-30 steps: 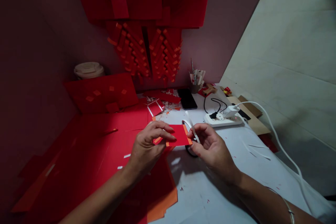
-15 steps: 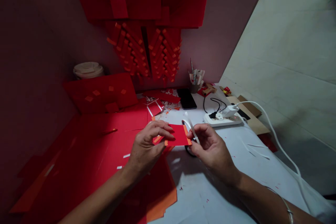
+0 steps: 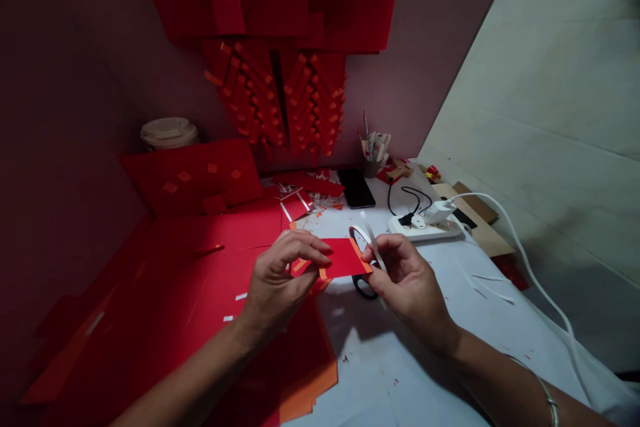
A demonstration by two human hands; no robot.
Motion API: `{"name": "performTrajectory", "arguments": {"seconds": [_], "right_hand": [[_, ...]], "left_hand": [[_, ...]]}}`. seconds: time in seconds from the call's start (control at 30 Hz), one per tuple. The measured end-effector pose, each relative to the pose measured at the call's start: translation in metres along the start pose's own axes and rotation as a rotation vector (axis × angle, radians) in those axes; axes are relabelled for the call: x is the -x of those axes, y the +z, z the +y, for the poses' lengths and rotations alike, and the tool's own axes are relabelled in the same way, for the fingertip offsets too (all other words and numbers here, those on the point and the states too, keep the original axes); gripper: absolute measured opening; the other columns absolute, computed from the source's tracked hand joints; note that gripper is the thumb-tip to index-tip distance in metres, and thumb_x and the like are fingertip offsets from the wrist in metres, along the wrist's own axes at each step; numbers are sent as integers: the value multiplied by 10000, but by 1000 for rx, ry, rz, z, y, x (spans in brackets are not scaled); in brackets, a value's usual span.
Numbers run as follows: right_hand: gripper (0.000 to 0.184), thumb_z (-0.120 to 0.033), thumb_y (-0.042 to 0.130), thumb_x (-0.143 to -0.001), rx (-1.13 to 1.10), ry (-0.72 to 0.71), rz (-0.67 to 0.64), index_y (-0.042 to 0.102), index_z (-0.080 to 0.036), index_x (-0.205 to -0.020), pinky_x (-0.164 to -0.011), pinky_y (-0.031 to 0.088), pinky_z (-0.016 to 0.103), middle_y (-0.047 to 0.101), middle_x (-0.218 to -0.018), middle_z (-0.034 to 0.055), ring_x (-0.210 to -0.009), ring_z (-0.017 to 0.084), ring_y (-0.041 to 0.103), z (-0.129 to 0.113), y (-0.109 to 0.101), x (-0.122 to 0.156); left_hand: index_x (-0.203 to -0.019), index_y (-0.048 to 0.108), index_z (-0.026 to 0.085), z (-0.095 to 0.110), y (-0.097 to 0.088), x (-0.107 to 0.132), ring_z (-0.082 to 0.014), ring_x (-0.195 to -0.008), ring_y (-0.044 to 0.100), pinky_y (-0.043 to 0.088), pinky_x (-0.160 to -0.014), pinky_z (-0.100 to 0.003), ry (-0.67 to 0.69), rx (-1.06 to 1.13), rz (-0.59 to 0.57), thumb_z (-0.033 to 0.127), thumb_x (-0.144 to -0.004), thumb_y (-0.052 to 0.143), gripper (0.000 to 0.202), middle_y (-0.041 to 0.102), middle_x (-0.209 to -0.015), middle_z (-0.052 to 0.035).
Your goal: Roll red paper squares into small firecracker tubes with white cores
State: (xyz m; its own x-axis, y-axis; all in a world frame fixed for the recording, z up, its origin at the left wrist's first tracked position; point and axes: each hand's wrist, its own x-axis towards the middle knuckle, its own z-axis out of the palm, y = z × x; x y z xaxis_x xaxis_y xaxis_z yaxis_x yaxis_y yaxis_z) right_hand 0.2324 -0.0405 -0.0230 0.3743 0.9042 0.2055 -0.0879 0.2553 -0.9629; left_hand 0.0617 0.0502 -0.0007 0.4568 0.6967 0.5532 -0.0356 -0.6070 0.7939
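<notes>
A small red paper piece (image 3: pixel 343 257) with orange strips along its edges is held above the table between both hands. My left hand (image 3: pixel 277 280) pinches its left edge, fingers closed. Pinching the right edge is my right hand (image 3: pixel 405 280), with a thin white backing strip (image 3: pixel 373 240) sticking up from its fingers. A dark roll of tape (image 3: pixel 361 260) lies on the table right behind and below the piece, partly hidden.
Large red paper sheets (image 3: pixel 200 293) cover the left of the white table (image 3: pixel 425 360). A black phone (image 3: pixel 356 188), a pen cup (image 3: pixel 373 147), a white power strip (image 3: pixel 425 227) with cables, a lidded tub (image 3: pixel 169 133) and red paper decorations (image 3: pixel 280 100) on the wall stand behind.
The red piece and my right hand have shifted slightly right and up; the white strip has pulled a little further away. The left hand has barely moved.
</notes>
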Motion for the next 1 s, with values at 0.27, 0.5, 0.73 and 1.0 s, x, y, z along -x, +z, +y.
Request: {"name": "performTrajectory", "arguments": {"seconds": [0.27,0.5,0.73,1.0], "right_hand": [[281,-91,702,-718,-4,36,16,596,-265,-912,-710,482,252,653,-864,-27,-809,146,615,-3,1,-2],[189,-226,747,-771,-67,113,-16,615,-229,-906,-600,451,229,626,-816,-26,-691,127,550,-5,-2,-8],[216,-277,761,-774,-204,210,-47,618,-217,-924,-521,420,211,622,-839,-23,-621,107,509,0,-2,-7],[281,-267,784,-722,-317,254,-27,602,-220,-932,-515,400,201,599,-868,-36,-574,77,489,-11,0,-3]], "left_hand": [[-724,745,241,5,0,2,-204,-835,658,521,-798,-350,-96,-1,15,79,-779,662,189,732,-811,-33],[-807,728,206,12,1,-7,-162,-676,669,533,-646,-267,-373,69,-41,197,-795,722,17,733,-735,-2],[-773,670,176,30,0,-9,-167,-624,695,550,-593,-270,-571,166,-123,292,-831,685,131,735,-695,-23],[-1049,655,230,61,-10,27,-250,-942,658,543,-840,-408,-582,25,-25,265,-805,696,250,711,-1035,-84]]}}
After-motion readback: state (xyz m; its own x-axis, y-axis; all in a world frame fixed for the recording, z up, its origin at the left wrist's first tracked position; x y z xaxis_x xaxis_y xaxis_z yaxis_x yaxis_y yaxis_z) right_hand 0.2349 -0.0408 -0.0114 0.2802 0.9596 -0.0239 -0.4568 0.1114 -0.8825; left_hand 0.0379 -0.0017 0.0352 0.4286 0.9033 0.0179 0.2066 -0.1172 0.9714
